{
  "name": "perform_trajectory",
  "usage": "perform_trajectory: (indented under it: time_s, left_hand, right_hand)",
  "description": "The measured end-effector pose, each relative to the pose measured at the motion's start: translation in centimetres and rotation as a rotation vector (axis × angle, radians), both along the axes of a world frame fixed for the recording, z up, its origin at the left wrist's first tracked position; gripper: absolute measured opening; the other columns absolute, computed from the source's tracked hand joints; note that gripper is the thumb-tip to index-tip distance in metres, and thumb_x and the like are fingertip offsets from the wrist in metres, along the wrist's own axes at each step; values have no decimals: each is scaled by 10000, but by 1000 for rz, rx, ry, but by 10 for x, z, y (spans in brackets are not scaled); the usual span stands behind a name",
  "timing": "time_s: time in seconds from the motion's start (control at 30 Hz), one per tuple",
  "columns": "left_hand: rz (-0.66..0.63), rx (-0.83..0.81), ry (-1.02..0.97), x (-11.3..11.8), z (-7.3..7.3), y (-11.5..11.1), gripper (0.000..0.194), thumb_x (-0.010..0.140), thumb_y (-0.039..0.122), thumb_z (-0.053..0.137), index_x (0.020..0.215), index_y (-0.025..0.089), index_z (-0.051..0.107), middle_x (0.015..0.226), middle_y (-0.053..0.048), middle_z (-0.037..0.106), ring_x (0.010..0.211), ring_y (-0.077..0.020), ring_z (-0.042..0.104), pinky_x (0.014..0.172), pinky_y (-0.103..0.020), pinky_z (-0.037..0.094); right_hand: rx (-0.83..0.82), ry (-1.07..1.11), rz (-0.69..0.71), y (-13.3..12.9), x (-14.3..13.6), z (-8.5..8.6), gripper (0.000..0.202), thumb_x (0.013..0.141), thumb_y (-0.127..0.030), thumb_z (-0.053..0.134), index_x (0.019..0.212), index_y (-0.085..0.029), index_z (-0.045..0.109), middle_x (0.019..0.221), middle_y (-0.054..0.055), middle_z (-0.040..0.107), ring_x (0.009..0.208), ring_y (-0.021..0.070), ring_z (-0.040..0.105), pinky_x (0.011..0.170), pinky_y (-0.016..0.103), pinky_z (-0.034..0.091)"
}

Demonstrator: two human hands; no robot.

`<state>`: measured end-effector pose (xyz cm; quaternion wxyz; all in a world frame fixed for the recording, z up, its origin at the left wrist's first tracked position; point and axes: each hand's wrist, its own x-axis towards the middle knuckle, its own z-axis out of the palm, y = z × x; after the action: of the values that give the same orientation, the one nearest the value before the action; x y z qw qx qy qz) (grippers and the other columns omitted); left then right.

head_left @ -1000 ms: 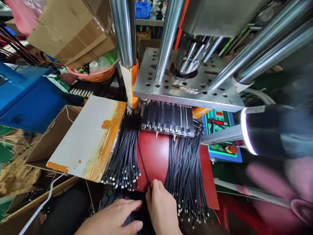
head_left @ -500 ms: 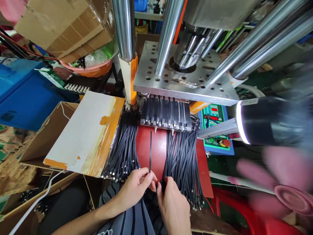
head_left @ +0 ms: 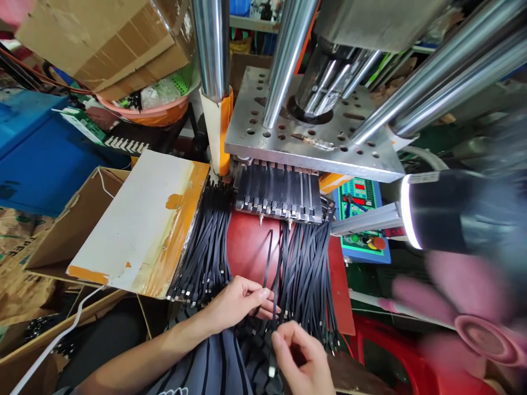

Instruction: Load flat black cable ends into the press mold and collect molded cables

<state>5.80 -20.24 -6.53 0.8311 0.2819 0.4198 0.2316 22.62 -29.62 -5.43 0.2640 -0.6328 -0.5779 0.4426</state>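
Note:
My left hand pinches a flat black cable whose upper part arches above the red work surface. Just to the right, my right hand has its fingers curled beside a cable that hangs down to a metal connector; its fingertips are closed against that cable. A bundle of black cables lies right of the hands, another bundle to the left. Between and above them, a metal fixture holds a row of black cables under the press plate.
At the left lies a white and orange board over a cardboard box. Right of the press are a control panel, a lit black lamp-like device, a blurred pink fan and a red stool.
My left hand has moved right with its cable. My right hand has moved down and right, apart from the left, and a connector end now shows beside it.

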Motion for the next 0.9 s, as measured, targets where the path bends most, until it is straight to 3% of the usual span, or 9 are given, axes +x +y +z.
perform_trajectory:
  time_s: [0.1,0.2,0.33,0.43,0.5,0.57,0.63,0.8,0.9]
  left_hand:
    - [102,-135,-179,2,9,-2,557,808,613,793,995,89,774,893,-166,819,750,-232,800,758,-325,629]
    - [56,-18,-240,-1,23,-10,500,885,586,731,940,91,771,802,-143,812,681,-212,777,726,-309,615]
    - [-117,242,-33,-13,38,-27,527,989,590,581,1000,104,784,855,-137,827,803,-255,799,842,-357,607]
    - [-235,402,214,-23,45,-30,455,1026,514,543,916,163,809,893,-78,836,923,-254,792,961,-353,573]
    - [-259,518,327,-28,50,-21,385,1038,466,527,1050,193,797,1003,-56,830,1006,-242,770,999,-343,556]
    - [-196,671,393,-29,58,-2,396,1035,445,537,1321,213,683,1207,-71,782,1132,-238,723,1056,-354,527]
    - [-110,844,400,-26,67,24,480,1011,436,585,1430,201,587,1287,-100,738,1158,-237,696,1073,-366,512]
    - [-138,1051,282,-10,86,74,257,992,334,617,906,148,772,916,-67,738,831,-175,684,800,-287,540]
    - [-161,1026,269,-6,89,80,246,984,294,628,873,133,777,860,-66,739,791,-169,671,766,-282,522]
  right_hand:
    - [-99,25,187,-7,9,0,303,915,-362,643,667,-189,626,600,-27,552,579,127,523,587,209,422]
    - [-191,160,233,7,22,13,220,864,-417,726,805,-206,745,689,-4,642,641,151,581,614,227,464]
    - [-109,476,9,49,15,30,427,857,-560,725,1101,-213,770,855,43,675,636,148,576,555,245,484]
    - [-88,545,-211,71,-6,30,391,891,-568,693,978,-195,774,746,11,617,496,96,471,448,216,426]
    - [-77,547,-275,75,-18,26,383,902,-563,685,899,-190,771,708,-2,592,447,78,427,415,212,415]
    - [-43,529,-232,74,-24,22,369,906,-549,687,901,-192,779,751,13,619,454,80,439,422,220,430]
    - [19,485,-164,72,-26,20,352,923,-529,674,873,-196,777,752,18,624,472,90,449,439,224,429]
    - [218,292,-92,69,-23,19,473,992,-459,590,603,-196,639,646,11,530,575,140,498,540,242,442]
    - [252,235,-151,67,-18,17,358,1006,-419,581,774,-196,738,741,27,563,617,147,505,554,250,426]
